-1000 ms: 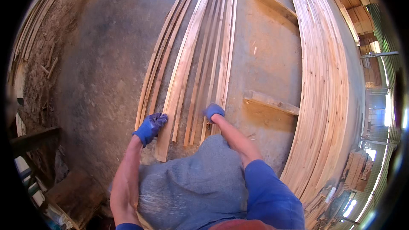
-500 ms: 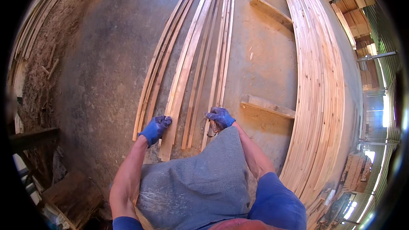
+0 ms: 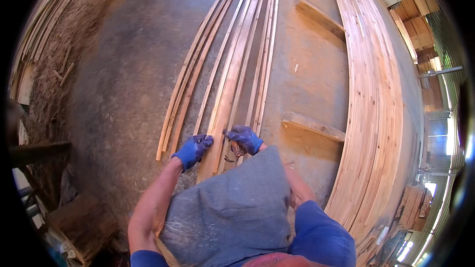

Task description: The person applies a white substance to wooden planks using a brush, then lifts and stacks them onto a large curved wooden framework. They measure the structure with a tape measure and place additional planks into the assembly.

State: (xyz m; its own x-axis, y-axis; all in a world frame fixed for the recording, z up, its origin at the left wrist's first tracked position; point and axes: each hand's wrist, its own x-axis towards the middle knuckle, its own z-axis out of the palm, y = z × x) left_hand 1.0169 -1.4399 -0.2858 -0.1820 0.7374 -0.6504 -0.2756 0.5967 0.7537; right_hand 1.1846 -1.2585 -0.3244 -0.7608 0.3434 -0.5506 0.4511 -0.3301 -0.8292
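On the concrete floor [image 3: 123, 94] lie long thin wood strips [image 3: 188, 84]. The gloved left hand [image 3: 193, 151] rests curled on the near end of a wider plank [image 3: 225, 113], its left edge under the fingertips. Just right, the gloved right hand [image 3: 243, 139] is closed around a small dark object that cannot be identified. Stacked boards [image 3: 376, 109] lie far right.

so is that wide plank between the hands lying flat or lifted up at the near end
Cannot tell. The wide plank runs along the concrete floor; both gloved hands, left hand and right hand, cover its near end.
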